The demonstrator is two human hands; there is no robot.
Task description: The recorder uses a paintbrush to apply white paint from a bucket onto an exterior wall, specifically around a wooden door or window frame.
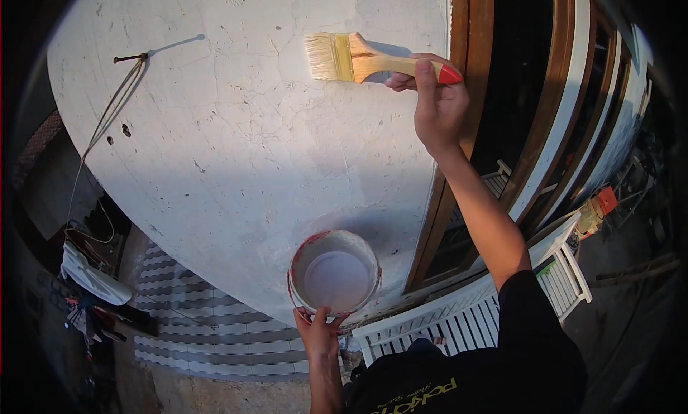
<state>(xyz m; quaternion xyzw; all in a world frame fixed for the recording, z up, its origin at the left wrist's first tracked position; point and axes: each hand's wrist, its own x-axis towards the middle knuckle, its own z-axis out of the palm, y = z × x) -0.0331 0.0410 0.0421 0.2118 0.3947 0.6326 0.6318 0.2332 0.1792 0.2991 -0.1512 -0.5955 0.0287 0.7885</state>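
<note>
My right hand (442, 106) is closed round the wooden handle of a wide paintbrush (373, 59) with a red handle tip. The pale bristles point left against the cracked, spotted white wall (236, 113); whether they press on it is hard to tell. Lower down, my left hand (319, 331) grips the near rim of a small paint bucket (297, 274). The bucket has red stains on its edge and a thin wire handle. Inside it lies whitish paint (340, 280). Part of the left hand's fingers is hidden beneath the bucket.
A nail (130, 58) with a looped cord sticks out at upper left. Brown-framed windows (469, 49) stand right of the wall. A white slatted bench (459, 326) is below, close to my body. Striped tiles (215, 321) cover the floor at left, near hanging cloths (97, 281).
</note>
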